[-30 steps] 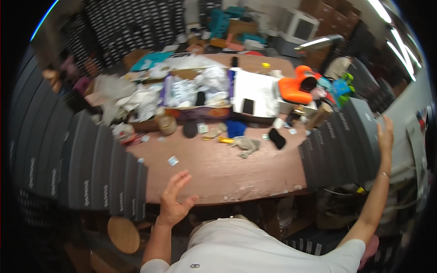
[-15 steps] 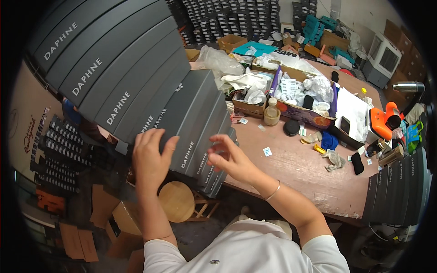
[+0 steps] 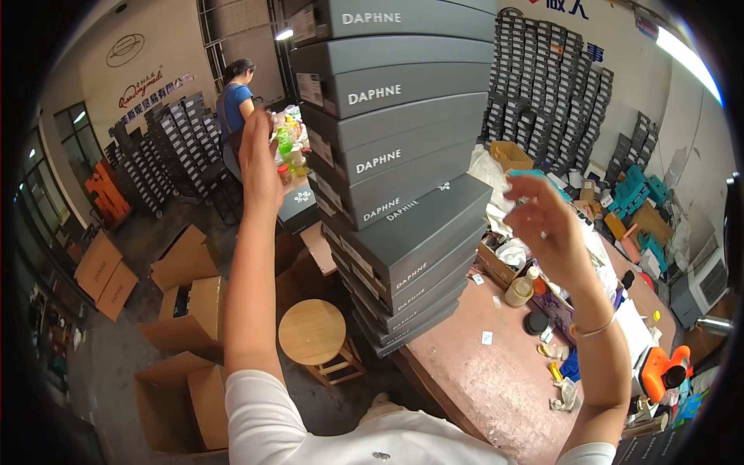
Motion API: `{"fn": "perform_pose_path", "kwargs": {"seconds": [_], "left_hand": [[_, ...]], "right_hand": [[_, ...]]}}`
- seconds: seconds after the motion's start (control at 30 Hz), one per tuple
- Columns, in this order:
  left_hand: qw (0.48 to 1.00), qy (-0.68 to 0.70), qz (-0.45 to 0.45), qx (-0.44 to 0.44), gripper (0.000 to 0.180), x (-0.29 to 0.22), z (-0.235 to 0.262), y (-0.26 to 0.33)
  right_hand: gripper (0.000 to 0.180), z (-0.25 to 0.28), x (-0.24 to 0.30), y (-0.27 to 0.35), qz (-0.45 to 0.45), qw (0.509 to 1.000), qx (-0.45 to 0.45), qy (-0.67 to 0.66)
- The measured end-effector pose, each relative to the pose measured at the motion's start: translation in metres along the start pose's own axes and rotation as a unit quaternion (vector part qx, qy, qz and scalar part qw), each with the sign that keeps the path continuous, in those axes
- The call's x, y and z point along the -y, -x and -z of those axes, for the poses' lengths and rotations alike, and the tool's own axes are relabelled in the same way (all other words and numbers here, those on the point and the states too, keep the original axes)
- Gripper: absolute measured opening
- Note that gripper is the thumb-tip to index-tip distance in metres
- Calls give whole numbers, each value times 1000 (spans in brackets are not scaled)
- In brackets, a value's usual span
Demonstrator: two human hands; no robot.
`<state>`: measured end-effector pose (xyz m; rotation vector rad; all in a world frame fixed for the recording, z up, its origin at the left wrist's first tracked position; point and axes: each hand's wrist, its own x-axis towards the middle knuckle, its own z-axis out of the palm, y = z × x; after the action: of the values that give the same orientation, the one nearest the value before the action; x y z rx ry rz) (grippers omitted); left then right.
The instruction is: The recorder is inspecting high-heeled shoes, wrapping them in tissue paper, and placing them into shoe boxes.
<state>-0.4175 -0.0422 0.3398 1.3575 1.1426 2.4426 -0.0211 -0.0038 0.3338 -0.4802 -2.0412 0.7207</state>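
Note:
A tall stack of dark grey shoe boxes (image 3: 415, 128) rises in the middle, running out of the top of the picture. Just in front of it, a lower pile of similar boxes (image 3: 422, 232) steps down at the table's edge. My left hand (image 3: 261, 159) is raised on the left of the tall stack, fingers stretched upward, with a gap between it and the boxes. Over on the right my right hand (image 3: 546, 217) hangs in the air above the table, fingers bent but apart. Neither hand holds anything.
A round wooden stool (image 3: 311, 332) stands below the stack, with open cardboard cartons (image 3: 205, 310) to its left. The reddish table (image 3: 480, 380) bears a bottle (image 3: 519, 291) and clutter. Another person (image 3: 235, 105) stands at the far left. More shoe boxes (image 3: 542, 85) line the back wall.
Both hands have risen and spread apart, the left up beside the tall stack and the right away from the lower pile. The view has tilted up and turned left.

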Motion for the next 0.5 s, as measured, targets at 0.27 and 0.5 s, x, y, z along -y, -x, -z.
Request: {"fn": "perform_pose_path", "kwargs": {"seconds": [0.27, 0.5], "left_hand": [[984, -79, 42, 154, 82, 4, -10, -31], [988, 31, -22, 153, 76, 33, -23, -36]], "right_hand": [[59, -42, 124, -148, 390, 784, -171, 451], [91, -100, 200, -254, 283, 551, -200, 759]]}}
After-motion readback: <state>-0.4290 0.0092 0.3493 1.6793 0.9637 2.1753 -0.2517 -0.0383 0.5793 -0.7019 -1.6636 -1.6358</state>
